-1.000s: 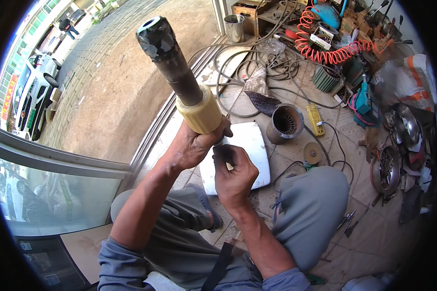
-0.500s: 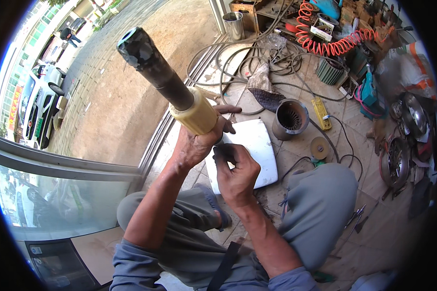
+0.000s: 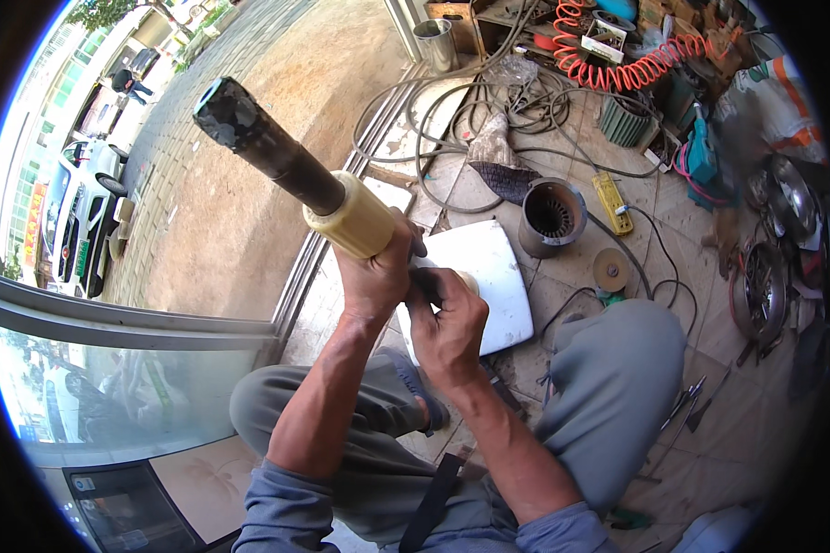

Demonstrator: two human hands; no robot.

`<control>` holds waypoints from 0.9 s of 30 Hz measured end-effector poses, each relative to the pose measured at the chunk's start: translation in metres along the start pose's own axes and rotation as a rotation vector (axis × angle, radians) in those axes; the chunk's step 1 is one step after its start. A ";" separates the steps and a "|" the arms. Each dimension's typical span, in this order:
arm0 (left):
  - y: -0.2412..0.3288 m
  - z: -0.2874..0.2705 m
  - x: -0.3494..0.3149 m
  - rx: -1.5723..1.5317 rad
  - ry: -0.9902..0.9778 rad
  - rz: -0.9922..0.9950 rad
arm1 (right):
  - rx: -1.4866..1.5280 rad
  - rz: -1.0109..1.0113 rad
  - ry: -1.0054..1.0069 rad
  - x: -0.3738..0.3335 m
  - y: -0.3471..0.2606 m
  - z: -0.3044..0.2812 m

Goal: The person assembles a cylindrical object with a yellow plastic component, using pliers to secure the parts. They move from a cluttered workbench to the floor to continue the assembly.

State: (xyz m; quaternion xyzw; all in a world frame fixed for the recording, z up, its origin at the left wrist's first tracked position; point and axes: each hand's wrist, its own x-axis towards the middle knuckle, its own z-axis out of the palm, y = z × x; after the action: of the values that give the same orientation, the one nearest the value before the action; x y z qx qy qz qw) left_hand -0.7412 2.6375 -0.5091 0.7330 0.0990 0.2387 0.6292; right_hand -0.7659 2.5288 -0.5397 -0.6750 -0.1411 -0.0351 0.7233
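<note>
My left hand [image 3: 375,276] is closed around the lower part of a dark cylindrical rod with a thick cream collar [image 3: 349,217]. The rod [image 3: 277,152] tilts up to the left; its worn, blackened end points away from me. Just below the collar, my right hand [image 3: 449,323] is closed in a pinch, its fingertips blackened, close against the left. What those fingers hold is hidden. Past the right knuckles a small cream round part [image 3: 468,281] shows, partly covered. Beneath both hands lies a white square board with rounded corners [image 3: 503,313].
A hollow metal cylinder [image 3: 551,219] stands beyond the board, near a yellow power strip [image 3: 612,203] and a round disc [image 3: 610,269]. Cables [image 3: 452,138] loop over the tiles. A red coiled hose [image 3: 609,74] and piled tools lie at far right. A glass door [image 3: 138,387] is at left.
The rod and collar have shifted left and slightly lower. My left fingers, earlier stretched out past the collar, are now curled in. The small cream round part has come into view.
</note>
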 end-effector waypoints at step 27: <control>-0.006 -0.006 0.005 -0.092 -0.087 0.032 | -0.082 1.119 0.316 -0.054 0.283 -0.168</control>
State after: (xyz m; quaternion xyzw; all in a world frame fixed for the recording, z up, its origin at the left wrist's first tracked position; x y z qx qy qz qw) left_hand -0.7392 2.6461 -0.5134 0.7146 0.0489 0.2211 0.6619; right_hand -0.7227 2.3799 -0.8346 -0.6609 0.3480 0.2468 0.6174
